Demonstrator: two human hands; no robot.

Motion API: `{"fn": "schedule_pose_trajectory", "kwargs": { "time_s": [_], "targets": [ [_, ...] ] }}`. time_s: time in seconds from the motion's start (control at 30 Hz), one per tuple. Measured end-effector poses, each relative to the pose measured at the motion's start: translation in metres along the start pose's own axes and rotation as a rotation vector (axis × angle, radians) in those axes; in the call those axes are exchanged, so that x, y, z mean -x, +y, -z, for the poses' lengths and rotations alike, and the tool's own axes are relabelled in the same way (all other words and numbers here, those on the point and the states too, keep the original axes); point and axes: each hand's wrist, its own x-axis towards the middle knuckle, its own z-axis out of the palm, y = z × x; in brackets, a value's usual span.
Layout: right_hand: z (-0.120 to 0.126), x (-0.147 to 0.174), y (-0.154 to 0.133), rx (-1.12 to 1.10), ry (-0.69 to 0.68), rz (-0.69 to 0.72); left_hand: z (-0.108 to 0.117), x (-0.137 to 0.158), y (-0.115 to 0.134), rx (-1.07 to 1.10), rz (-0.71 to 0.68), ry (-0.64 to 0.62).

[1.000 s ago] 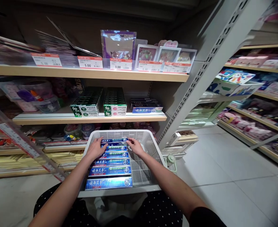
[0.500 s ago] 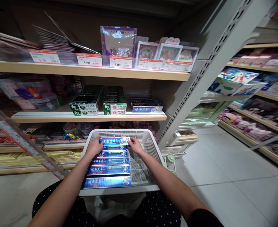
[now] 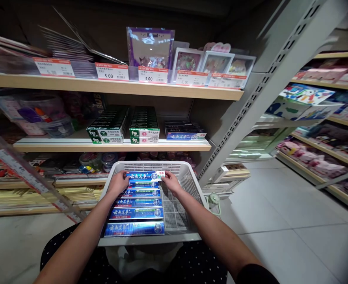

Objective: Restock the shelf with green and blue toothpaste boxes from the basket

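Head view: our blue box comes up between both hands

A second ago the box's narrow edge showed at the far end of the row; now its broad printed face is turned toward us, much as it was half a second ago. We judge that it has been lifted apart from the others and can be handled alone.

Our blue box point(image 3: 142, 176) is at the far end of the white basket point(image 3: 179, 238), above its floor. Our left hand point(image 3: 118, 183) has thumb and fingers clamped on its left end; our right hand point(image 3: 171, 184) pinches its right end. Five more boxes point(image 3: 134, 228) lie in a row toward us.

On the held box we read 云南艾草, with small red characters on a white patch we can't make out. The dark-blue stack point(image 3: 186, 136) on the shelf point(image 3: 111, 149) carries the same name. Beside it, the green-and-white cartons point(image 3: 144, 136) show "Dee.Golden", "fe" and 活性生物酶. Higher up, one price tag point(image 3: 111, 71) reads 5.00, and its neighbour point(image 3: 153, 75) 3.00.
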Motion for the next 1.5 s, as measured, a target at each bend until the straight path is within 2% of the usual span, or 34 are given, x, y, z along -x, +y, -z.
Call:
{"fn": "schedule_pose_trajectory", "kwargs": {
  "time_s": [0.33,0.63,0.8,0.93,1.1,1.2,1.37,1.5],
  "targets": [
    [0.002,-0.001,0.000,0.015,-0.045,-0.023,-0.005,-0.010,-0.011,0.301,0.001,0.084],
    [0.002,-0.006,0.006,0.062,-0.014,-0.014,-0.004,-0.009,-0.010,0.466,-0.016,0.106],
    [0.002,-0.009,0.007,0.116,0.049,0.101,-0.004,-0.010,-0.010,0.697,-0.107,0.120],
    [0.008,-0.007,-0.008,0.210,0.132,0.227,-0.003,-0.007,0.001,0.824,-0.163,0.129],
    [0.039,-0.012,-0.048,0.236,0.140,0.336,0.002,-0.007,0.042,0.833,-0.212,0.170],
    [0.070,-0.018,-0.079,0.300,0.185,0.428,0.006,-0.010,0.083,0.842,-0.242,0.193],
    [0.122,-0.030,-0.132,0.362,0.304,0.555,0.014,-0.019,0.166,0.903,-0.338,0.219],
    [0.153,-0.044,-0.152,0.390,0.355,0.624,0.011,-0.027,0.213,0.848,-0.427,0.258]
  ]
}}
